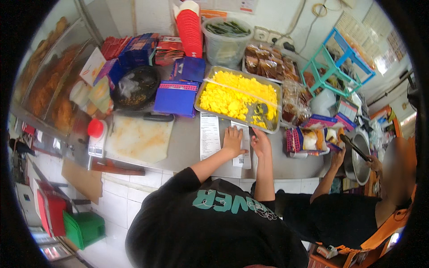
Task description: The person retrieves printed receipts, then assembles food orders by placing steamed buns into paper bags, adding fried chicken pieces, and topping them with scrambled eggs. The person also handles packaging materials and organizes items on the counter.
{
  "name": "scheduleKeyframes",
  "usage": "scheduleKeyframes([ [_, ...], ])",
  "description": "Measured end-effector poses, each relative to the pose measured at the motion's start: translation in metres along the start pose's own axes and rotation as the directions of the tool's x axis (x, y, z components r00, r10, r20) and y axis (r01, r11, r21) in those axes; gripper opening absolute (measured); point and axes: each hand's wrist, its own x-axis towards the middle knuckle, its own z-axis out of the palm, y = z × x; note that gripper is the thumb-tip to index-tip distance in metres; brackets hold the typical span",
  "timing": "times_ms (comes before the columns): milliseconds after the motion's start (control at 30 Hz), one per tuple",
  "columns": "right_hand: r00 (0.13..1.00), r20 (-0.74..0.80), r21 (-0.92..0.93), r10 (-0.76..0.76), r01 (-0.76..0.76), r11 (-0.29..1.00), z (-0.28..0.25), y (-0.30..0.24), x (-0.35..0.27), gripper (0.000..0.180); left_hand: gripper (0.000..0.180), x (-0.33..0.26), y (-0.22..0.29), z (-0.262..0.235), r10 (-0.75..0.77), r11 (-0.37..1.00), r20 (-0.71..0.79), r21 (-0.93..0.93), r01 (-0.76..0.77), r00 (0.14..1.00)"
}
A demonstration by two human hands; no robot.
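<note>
My left hand (233, 140) lies flat, fingers spread, on a narrow white paper slip (243, 154) on the steel counter (187, 147). Beside it my right hand (261, 144) touches the same slip's right edge, near the front rim of a metal tray (203, 91) full of yellow rice. A spoon (258, 111) rests in the rice just beyond my hands. A longer white receipt (209, 135) lies left of my left hand.
A white cutting board (139, 139) with a black-handled knife (149, 117) sits to the left, next to a red-capped bottle (95, 129). Blue boxes (176, 98), red cups (190, 31) and wrapped snacks (268, 62) stand behind. At the right, another person holds tongs (355, 147) over a pot.
</note>
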Motion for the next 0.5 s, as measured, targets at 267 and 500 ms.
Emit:
scheduleKeyframes([
  [267, 0.998, 0.057, 0.031, -0.005, 0.003, 1.000, 0.004, -0.006, -0.012, 0.035, 0.129, 0.011, -0.013, -0.011, 0.074, 0.997, 0.090, -0.010, -0.074, 0.993],
  [500, 0.996, 0.087, 0.110, 0.008, -0.017, 0.994, 0.008, -0.008, -0.018, 0.033, 0.126, 0.003, -0.017, -0.017, 0.157, 0.988, -0.081, 0.024, -0.156, 0.984],
])
